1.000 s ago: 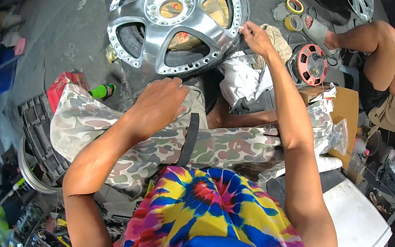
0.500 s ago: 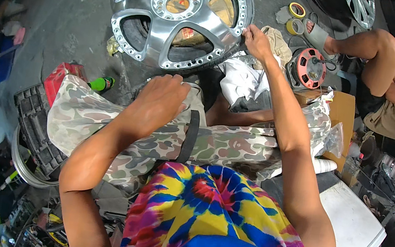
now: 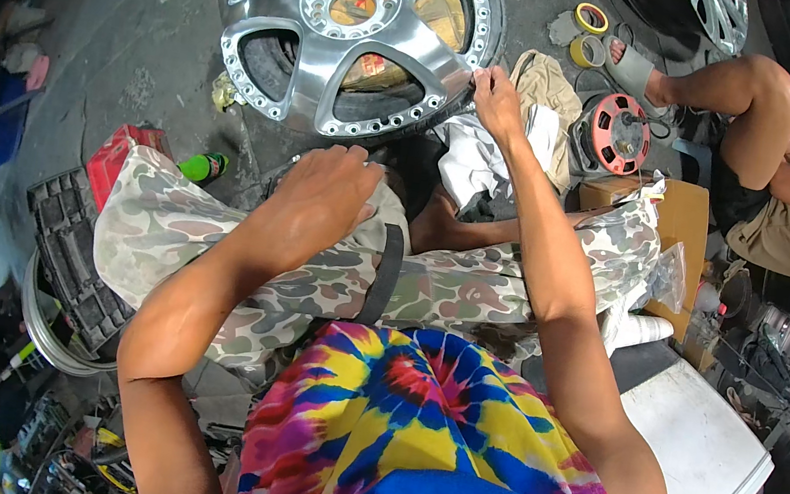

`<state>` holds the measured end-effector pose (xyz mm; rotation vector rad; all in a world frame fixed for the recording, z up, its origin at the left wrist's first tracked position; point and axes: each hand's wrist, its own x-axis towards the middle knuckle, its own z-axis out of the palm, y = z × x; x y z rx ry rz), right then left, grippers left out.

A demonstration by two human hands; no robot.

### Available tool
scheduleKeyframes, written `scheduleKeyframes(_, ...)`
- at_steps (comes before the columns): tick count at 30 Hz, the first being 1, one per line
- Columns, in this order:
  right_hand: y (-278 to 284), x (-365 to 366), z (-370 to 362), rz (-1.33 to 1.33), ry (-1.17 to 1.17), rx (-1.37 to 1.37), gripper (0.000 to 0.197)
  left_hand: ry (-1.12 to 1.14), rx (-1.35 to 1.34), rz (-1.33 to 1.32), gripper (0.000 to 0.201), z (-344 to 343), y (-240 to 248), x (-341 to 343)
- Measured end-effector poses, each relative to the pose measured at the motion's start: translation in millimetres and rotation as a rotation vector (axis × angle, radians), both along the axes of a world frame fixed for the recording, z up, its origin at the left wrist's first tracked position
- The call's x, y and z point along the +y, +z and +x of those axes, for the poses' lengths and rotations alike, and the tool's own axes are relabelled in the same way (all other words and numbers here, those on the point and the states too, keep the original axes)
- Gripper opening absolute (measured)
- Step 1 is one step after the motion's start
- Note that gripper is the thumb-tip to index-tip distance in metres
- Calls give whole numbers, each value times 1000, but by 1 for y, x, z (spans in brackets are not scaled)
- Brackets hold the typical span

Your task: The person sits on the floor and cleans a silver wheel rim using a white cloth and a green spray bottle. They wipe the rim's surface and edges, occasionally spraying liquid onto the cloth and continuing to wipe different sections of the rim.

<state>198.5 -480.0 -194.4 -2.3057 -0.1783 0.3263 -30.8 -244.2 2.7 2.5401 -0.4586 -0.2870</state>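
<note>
A polished silver wheel rim (image 3: 322, 85) with wide spokes and a ring of small bolt holes lies at the top of the head view, over a dark tyre. My right hand (image 3: 499, 107) is at its near right edge, thumb and fingers pinched together at the holed ring; whatever they hold is too small to make out. My left hand (image 3: 324, 195) is above my lap at a beige cloth item (image 3: 387, 214), back up and fingers curled. Its fingertips are hidden, and so is anything in its grip.
White cloth (image 3: 468, 161) and beige cloth (image 3: 547, 84) lie right of the rim, beside a red cable reel (image 3: 620, 134) and tape rolls (image 3: 589, 34). A green bottle (image 3: 202, 166) and red box (image 3: 132, 144) are at left. Another person's bent leg (image 3: 762, 117) is at right.
My right hand has slid slightly nearer and left along the rim's edge, uncovering more of the beige cloth. My left hand stays nearly in place.
</note>
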Motion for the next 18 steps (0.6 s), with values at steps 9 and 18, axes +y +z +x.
scheduleKeyframes(9, -5, -4, -1, 65, 2, 28, 40, -11, 68, 34, 39, 1, 1, 2)
scheduleKeyframes(18, 17, -48, -44, 237, -109, 161, 40, -75, -35, -478, 32, 8, 135, -10)
